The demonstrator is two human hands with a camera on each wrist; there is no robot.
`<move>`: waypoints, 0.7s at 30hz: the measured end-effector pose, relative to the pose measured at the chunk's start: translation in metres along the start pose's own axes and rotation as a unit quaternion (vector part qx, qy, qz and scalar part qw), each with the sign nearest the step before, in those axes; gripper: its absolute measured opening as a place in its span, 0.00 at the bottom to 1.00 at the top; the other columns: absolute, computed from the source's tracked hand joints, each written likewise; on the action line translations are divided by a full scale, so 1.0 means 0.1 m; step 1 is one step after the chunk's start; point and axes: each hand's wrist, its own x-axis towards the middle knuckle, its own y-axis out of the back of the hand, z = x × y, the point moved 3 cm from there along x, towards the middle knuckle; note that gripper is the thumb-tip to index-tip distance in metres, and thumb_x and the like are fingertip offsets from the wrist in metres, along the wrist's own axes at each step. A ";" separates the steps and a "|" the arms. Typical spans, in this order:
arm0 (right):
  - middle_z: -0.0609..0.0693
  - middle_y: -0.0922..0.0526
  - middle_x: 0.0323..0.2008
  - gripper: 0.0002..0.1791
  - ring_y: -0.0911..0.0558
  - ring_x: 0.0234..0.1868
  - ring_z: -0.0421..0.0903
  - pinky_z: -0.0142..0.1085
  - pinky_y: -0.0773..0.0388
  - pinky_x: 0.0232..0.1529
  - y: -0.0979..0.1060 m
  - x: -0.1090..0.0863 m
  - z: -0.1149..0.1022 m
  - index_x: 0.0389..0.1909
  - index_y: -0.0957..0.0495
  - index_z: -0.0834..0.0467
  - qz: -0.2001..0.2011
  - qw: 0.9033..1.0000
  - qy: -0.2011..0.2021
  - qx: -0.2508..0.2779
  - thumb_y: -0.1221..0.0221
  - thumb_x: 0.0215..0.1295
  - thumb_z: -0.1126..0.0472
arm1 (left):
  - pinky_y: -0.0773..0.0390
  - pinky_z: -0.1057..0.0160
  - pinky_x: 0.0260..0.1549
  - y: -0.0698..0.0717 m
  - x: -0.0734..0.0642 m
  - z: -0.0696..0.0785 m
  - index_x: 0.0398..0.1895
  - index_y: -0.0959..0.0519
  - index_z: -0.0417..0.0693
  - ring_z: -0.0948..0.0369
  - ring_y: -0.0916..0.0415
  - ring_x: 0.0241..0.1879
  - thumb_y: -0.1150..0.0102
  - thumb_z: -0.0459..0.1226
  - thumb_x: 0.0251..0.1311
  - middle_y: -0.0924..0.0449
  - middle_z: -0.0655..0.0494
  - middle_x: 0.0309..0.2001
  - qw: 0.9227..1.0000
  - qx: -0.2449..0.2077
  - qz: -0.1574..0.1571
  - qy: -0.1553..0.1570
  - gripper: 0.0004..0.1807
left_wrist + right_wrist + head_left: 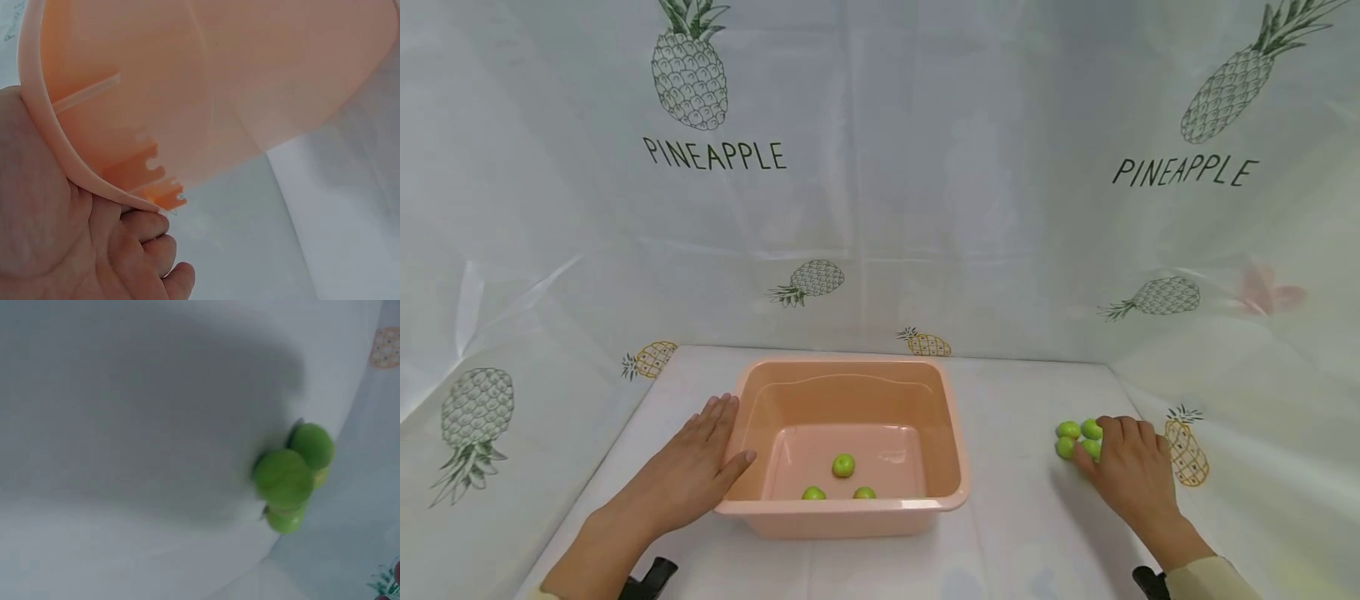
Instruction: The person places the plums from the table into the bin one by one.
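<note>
A pink plastic basin (pixel 951 450) stands on the white-covered table, with three small round green fruits (pixel 843 465) in it. My left hand (pixel 688 471) rests on the basin's left rim, fingers extended and thumb lying over the edge. From below, the left wrist view shows the palm (pixel 69 231) against the rim (pixel 69 159). At the table's right side, my right hand (pixel 1131 467) is over a cluster of several green fruits (pixel 1068 430), thumb and forefinger beside them. The right wrist view shows the clustered fruits (pixel 284 478), with no grip visible; the hand partly hides the cluster in the head view.
White sheeting printed with pineapples (pixel 925 208) hangs behind and at both sides of the table (pixel 1015 417). A stretch of white tabletop lies between the basin and the fruit cluster. Black straps or mounts (pixel 651 579) show near both wrists.
</note>
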 end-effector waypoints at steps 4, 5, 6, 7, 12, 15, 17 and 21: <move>0.70 0.18 0.39 0.32 0.23 0.40 0.71 0.63 0.30 0.34 -0.02 -0.09 0.11 0.47 0.21 0.71 -0.020 1.000 -0.011 -0.014 0.36 0.54 0.45 | 0.40 0.33 0.76 0.00 0.00 0.00 0.81 0.46 0.26 0.33 0.49 0.81 0.48 0.56 0.78 0.47 0.31 0.82 1.000 0.003 -0.003 0.005 0.47; 0.70 0.18 0.39 0.32 0.23 0.40 0.71 0.63 0.30 0.33 -0.03 -0.11 0.12 0.47 0.21 0.71 -0.020 1.000 -0.011 -0.016 0.37 0.54 0.45 | 0.41 0.33 0.76 0.00 0.00 0.00 0.81 0.46 0.26 0.34 0.49 0.81 0.48 0.56 0.78 0.47 0.31 0.82 1.000 0.003 -0.003 0.006 0.47; 0.70 0.18 0.38 0.32 0.23 0.39 0.71 0.63 0.30 0.33 -0.04 -0.13 0.14 0.46 0.21 0.71 -0.017 1.000 -0.010 -0.018 0.38 0.54 0.45 | 0.41 0.33 0.76 0.00 0.00 0.00 0.81 0.46 0.26 0.34 0.50 0.81 0.47 0.56 0.78 0.47 0.31 0.82 1.000 0.002 -0.004 0.006 0.47; 0.70 0.18 0.38 0.32 0.23 0.38 0.71 0.63 0.30 0.32 -0.05 -0.15 0.15 0.45 0.21 0.71 -0.013 1.000 -0.009 -0.018 0.39 0.54 0.45 | 0.41 0.33 0.76 0.00 0.00 0.00 0.81 0.46 0.26 0.33 0.49 0.81 0.47 0.55 0.78 0.47 0.31 0.82 1.000 0.004 -0.003 0.005 0.47; 0.69 0.18 0.35 0.32 0.22 0.35 0.70 0.61 0.30 0.27 -0.11 -0.26 0.18 0.42 0.20 0.71 -0.007 1.000 0.004 -0.027 0.38 0.52 0.44 | 0.42 0.33 0.77 0.00 -0.01 0.00 0.81 0.47 0.26 0.33 0.50 0.81 0.48 0.56 0.78 0.47 0.31 0.82 1.000 0.002 -0.006 -0.002 0.47; 0.68 0.18 0.35 0.31 0.22 0.35 0.68 0.60 0.30 0.28 -0.15 -0.33 0.19 0.42 0.20 0.71 -0.033 0.999 -0.002 -0.031 0.35 0.49 0.45 | 0.42 0.33 0.77 0.00 -0.01 -0.01 0.81 0.47 0.26 0.33 0.50 0.81 0.49 0.56 0.79 0.48 0.31 0.82 1.000 -0.001 -0.007 -0.004 0.47; 0.67 0.18 0.35 0.31 0.22 0.36 0.67 0.61 0.29 0.29 -0.17 -0.36 0.19 0.42 0.21 0.71 -0.060 0.997 -0.014 -0.035 0.32 0.49 0.46 | 0.42 0.33 0.77 0.00 -0.01 -0.02 0.81 0.47 0.26 0.33 0.50 0.81 0.49 0.56 0.79 0.48 0.31 0.82 1.000 -0.002 -0.008 -0.004 0.47; 0.66 0.19 0.34 0.31 0.22 0.37 0.65 0.61 0.28 0.32 -0.20 -0.40 0.20 0.42 0.21 0.70 -0.110 0.992 -0.034 -0.048 0.28 0.50 0.47 | 0.42 0.32 0.76 0.00 -0.01 -0.01 0.81 0.47 0.26 0.33 0.50 0.81 0.48 0.55 0.78 0.48 0.31 0.82 1.000 -0.004 -0.010 0.000 0.47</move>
